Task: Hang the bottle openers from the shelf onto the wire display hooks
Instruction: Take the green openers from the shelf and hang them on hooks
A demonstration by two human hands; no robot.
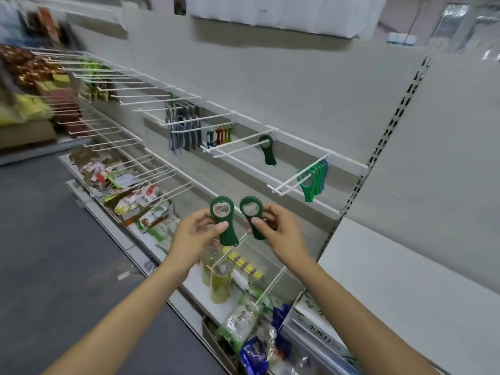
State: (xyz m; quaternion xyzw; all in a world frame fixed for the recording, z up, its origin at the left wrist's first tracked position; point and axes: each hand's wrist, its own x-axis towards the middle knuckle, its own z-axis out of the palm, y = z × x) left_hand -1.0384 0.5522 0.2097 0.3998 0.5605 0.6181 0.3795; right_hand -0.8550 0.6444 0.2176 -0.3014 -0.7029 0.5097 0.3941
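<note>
1. Left hand (198,231): raised in front of the shelving, thumb and curled fingers pinching the narrow handle of a dark green bottle opener (224,219), its ring-shaped head upward.
2. Right hand (273,228): level with the left, thumb pressed on the handle of a second green bottle opener (251,213), fingers curled behind it. The two openers stand side by side, heads near each other but apart.
3. Opener shape: a rounded loop head with an oval opening, tapering to a slim, matte, plastic-looking handle.
4. Single hung opener (267,150): dark green, dangling by its loop from a white wire hook (238,148), above and behind the hands.
5. Hung opener group (311,180): several green ones and a blue one at the back, packed together on the right-hand wire hook (292,181), close to the back panel.
6. Small coloured items (220,135): red, orange, yellow, green and blue pieces bunched on a hook further left; their kind cannot be told.
7. Grey packaged tools (184,125): flat, dark, hanging in a row left of those.
8. Lower shelf (194,282): white, carrying glossy food packets and clear bottles (219,282) of pale yellow liquid, beneath the hands.
9. Back panel (297,85): smooth, pale grey, with a slotted upright at the right.
</note>
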